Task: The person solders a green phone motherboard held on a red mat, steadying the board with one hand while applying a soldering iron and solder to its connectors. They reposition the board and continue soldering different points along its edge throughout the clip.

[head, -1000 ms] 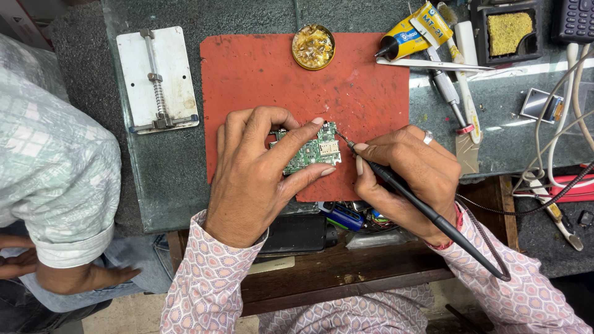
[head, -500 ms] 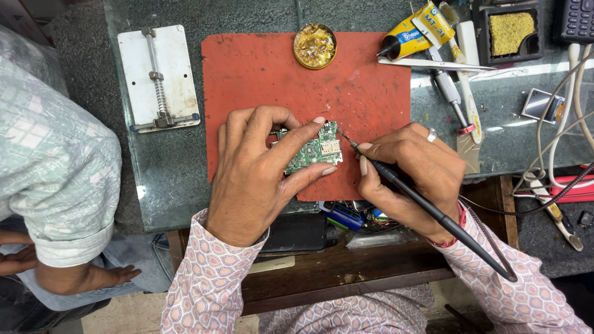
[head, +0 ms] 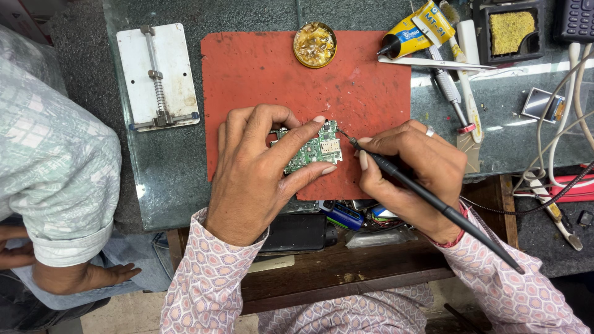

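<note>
Both hands meet over a red mat (head: 365, 74) on the dark stone benchtop (head: 247, 15). Going from the left: a second person in a checked shirt (head: 49, 167) sits at the left edge, one hand (head: 114, 274) resting low near their lap. Right of that, on the bench, lies a white board-holding plate (head: 161, 74) with a metal sliding clamp down its middle.

On the mat's near edge the left hand (head: 257, 179) grips a small green circuit board (head: 312, 148) — thumb under its near side, forefinger curled over its far side, the board lying flat on the mat. At the far edge of the mat sits a round brass tin (head: 314, 44) of tip-cleaning wool.

Just right of the board, the right hand (head: 414, 173) is closed around a black soldering iron (head: 433, 201) held like a pen, a ring on one finger; the iron's fine tip touches the board's right edge, and its handle runs back to the near right over the wrist.

Farther right lie tweezers (head: 433, 62), a yellow tube (head: 411, 31), a screwdriver (head: 448, 89), a black tray with a yellow sponge (head: 510, 28) and loose white cables (head: 560, 117).
</note>
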